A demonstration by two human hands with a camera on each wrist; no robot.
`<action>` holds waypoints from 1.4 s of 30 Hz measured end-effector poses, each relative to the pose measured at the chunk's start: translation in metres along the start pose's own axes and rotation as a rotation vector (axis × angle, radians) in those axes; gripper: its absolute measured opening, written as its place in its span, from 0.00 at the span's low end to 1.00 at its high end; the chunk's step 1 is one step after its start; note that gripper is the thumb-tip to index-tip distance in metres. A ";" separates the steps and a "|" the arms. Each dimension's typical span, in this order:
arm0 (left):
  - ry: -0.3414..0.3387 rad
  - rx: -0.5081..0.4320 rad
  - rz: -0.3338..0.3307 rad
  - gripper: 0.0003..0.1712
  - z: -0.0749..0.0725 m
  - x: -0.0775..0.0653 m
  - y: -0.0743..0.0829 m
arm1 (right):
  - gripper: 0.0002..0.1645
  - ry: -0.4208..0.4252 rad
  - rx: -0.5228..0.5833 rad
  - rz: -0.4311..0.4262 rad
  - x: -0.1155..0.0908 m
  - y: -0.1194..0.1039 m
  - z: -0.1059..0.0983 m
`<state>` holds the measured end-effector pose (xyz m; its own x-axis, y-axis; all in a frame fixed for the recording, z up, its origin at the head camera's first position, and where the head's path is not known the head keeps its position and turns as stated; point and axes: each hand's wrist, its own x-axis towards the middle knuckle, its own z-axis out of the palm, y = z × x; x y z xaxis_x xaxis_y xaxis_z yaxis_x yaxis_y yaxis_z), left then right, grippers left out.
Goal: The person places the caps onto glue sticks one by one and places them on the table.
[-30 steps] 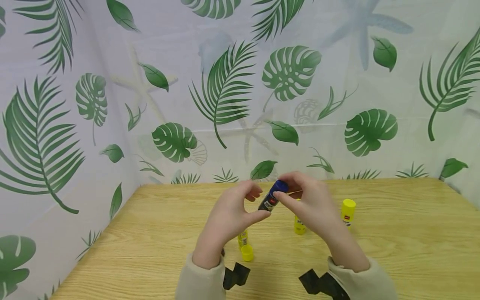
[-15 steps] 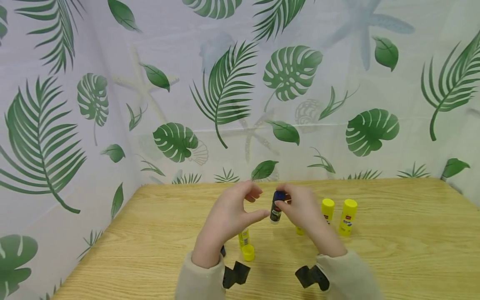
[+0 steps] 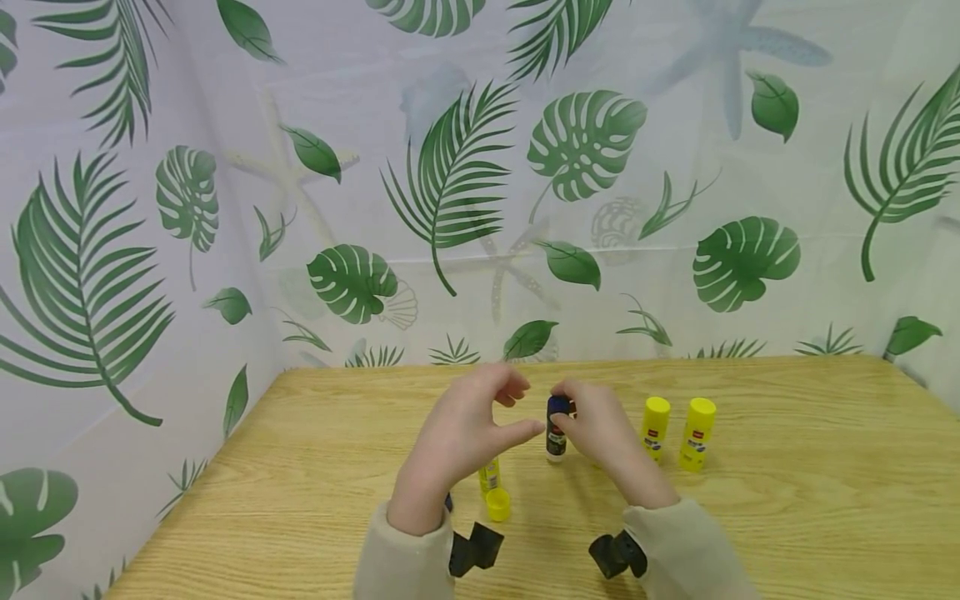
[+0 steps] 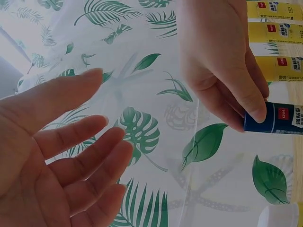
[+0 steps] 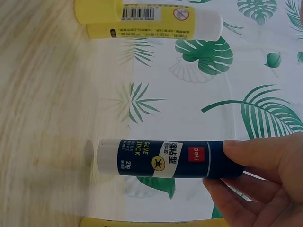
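My right hand (image 3: 600,425) pinches a dark blue glue stick (image 5: 156,158) by its cap end. The glue stick stands upright in the head view, its white base close over the wooden table. My left hand (image 3: 472,446) is beside it on the left, fingers relaxed and holding nothing; in the left wrist view its palm and fingers (image 4: 102,175) show bare. Below the left hand, a yellow glue stick (image 3: 489,475) with a white top stands behind a loose yellow cap (image 3: 498,504). The left hand hides its upper part in the head view.
Two capped yellow glue sticks stand on the right, one nearer (image 3: 655,427) and one farther right (image 3: 697,433). A third yellow glue stick (image 4: 277,68) is mostly hidden behind my right hand. Past my left wrist peeks a dark blue object (image 3: 448,502). Leaf-print cloth (image 3: 480,208) backs the table (image 3: 300,500).
My right hand has drawn the blue glue stick away from the left hand, turned it from tilted to upright and lowered it toward the table. The left hand has stayed nearly still.
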<state>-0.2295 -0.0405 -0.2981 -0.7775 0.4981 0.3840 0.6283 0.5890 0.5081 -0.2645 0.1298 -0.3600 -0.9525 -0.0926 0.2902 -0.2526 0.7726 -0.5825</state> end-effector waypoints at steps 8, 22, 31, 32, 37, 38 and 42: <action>-0.014 -0.004 -0.006 0.17 0.000 0.000 0.003 | 0.17 -0.017 0.004 0.021 0.000 0.001 0.003; -0.022 0.011 0.002 0.18 0.001 0.000 0.002 | 0.16 -0.015 -0.024 -0.007 0.002 0.001 0.007; -0.022 0.013 0.008 0.18 0.001 0.000 0.003 | 0.17 0.013 -0.057 -0.009 0.001 0.001 0.010; -0.022 0.012 0.009 0.18 0.001 0.001 0.003 | 0.17 0.015 -0.063 -0.007 0.001 0.001 0.010; -0.026 0.010 0.011 0.18 0.001 0.001 0.003 | 0.18 0.030 -0.077 0.011 0.002 0.002 0.012; -0.027 0.011 0.012 0.18 0.001 0.001 0.003 | 0.18 0.032 -0.080 0.012 0.002 0.002 0.013; -0.028 0.017 0.011 0.18 0.001 0.001 0.003 | 0.18 0.039 -0.086 0.015 0.002 0.001 0.014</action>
<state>-0.2283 -0.0384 -0.2970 -0.7694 0.5221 0.3681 0.6377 0.5935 0.4910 -0.2692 0.1223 -0.3706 -0.9481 -0.0577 0.3127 -0.2217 0.8249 -0.5199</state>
